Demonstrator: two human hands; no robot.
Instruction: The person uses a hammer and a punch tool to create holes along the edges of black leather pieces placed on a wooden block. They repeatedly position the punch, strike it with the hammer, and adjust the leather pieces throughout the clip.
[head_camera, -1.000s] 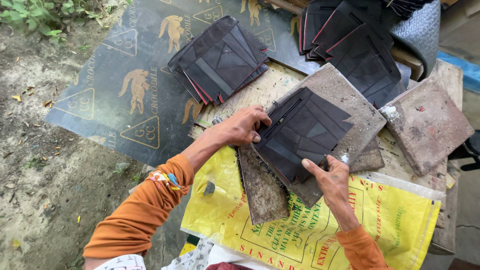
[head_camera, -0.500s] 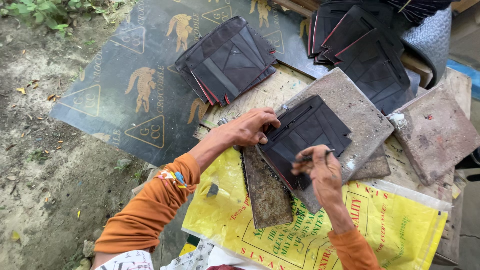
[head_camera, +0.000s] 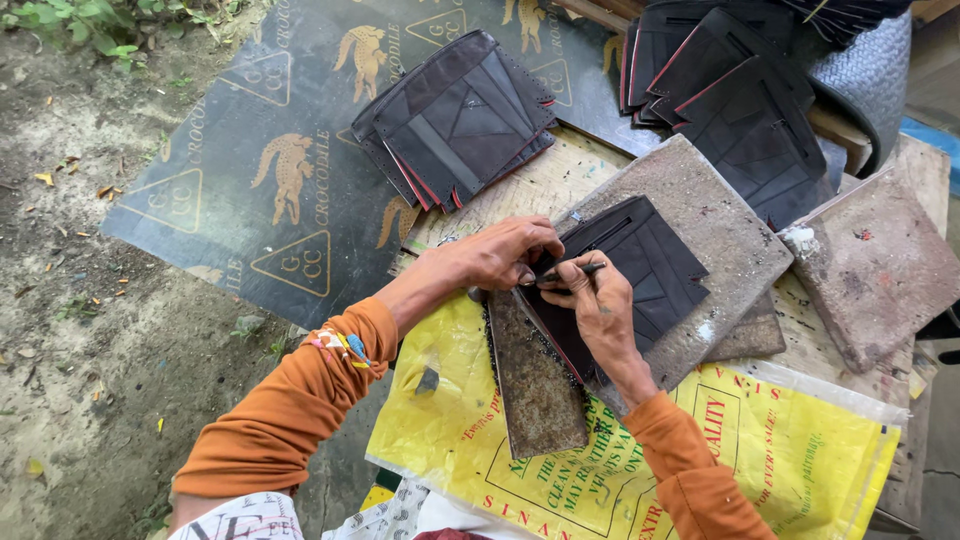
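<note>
Currently pinning black panel (head_camera: 640, 275) on slab (head_camera: 720, 225) with left hand (head_camera: 500, 255), grip pressed flat; right hand (head_camera: 595, 300) pinching thin tool (head_camera: 570, 271); finished stacks (head_camera: 455, 120) piling nearby.

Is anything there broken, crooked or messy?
Yes, a few things. The flat metal plate by the left hand is rusty and blotched. The grey slab under the dark leather pieces is smeared with white. The slab beside it lies askew, with a chipped-looking white corner.
</note>
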